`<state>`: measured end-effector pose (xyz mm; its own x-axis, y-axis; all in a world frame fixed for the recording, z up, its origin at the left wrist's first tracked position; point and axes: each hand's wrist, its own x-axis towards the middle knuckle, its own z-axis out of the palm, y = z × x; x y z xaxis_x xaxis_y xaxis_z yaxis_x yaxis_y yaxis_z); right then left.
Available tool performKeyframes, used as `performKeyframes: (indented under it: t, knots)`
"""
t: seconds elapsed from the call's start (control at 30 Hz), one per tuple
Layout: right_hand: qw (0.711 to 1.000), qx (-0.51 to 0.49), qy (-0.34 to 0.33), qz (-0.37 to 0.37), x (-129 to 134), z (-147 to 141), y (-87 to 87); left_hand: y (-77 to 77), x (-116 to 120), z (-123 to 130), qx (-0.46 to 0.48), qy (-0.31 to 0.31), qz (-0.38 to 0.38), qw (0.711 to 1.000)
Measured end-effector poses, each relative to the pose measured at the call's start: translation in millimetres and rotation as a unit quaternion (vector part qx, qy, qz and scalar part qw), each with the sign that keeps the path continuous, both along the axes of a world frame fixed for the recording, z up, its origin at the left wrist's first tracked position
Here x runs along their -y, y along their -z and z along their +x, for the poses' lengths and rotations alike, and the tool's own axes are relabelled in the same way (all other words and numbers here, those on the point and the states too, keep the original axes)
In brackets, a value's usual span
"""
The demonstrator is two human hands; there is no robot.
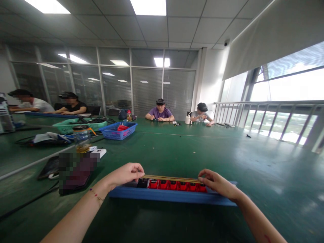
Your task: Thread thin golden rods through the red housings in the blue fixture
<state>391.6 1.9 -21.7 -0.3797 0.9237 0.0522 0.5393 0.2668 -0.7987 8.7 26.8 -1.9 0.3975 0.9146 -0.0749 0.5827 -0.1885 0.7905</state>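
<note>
A long blue tray (172,197) lies on the table in front of me with a row of red parts with black tops (173,185) inside it. Above the row runs a thin yellowish strip (172,178), with one end at each hand. My left hand (130,176) pinches the strip's left end, over a dark part (143,183) in the tray. At the other end my right hand (212,182) is closed, thumb and fingertips together on the strip. Whether the strip touches the red parts, I cannot tell.
On the left lie a dark red pouch (79,173), a phone (49,167) and a glass jar (82,139). Behind stand a blue basket (117,131) and a green basket (65,126). Several people sit along the green table (164,152); a railing (260,114) runs at the right.
</note>
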Motion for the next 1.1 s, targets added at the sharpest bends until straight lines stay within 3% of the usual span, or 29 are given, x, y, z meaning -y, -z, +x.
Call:
performKeyframes:
  t: [0.3, 0.47, 0.63, 0.8, 0.93, 1.1]
  knots:
    - [0.999, 0.004, -0.030, -0.028, 2.7, 0.3, -3.6, -3.7, 2.1, -1.0, -0.041, 0.005, 0.024, 0.999]
    - [0.999, 0.040, -0.023, 0.000, 1.9, 1.1, -4.2, -6.1, -1.1, -5.7, -0.111, -0.001, 0.074, 0.991]
    - [0.995, 0.086, -0.009, 0.042, -0.3, 1.0, -4.5, -18.2, -0.7, -4.3, -0.139, 0.026, 0.106, 0.984]
    - [0.992, 0.105, -0.005, 0.063, -0.4, 0.6, -5.5, -34.5, 5.6, 4.0, -0.206, -0.007, 0.246, 0.947]
    - [0.991, 0.117, -0.008, 0.068, 0.1, 1.1, -5.4, -51.3, 7.8, 2.5, -0.219, -0.014, 0.313, 0.924]
    - [0.987, 0.110, 0.032, 0.113, -2.2, 7.0, -2.3, -63.0, -9.2, -13.2, -0.225, -0.056, 0.394, 0.890]
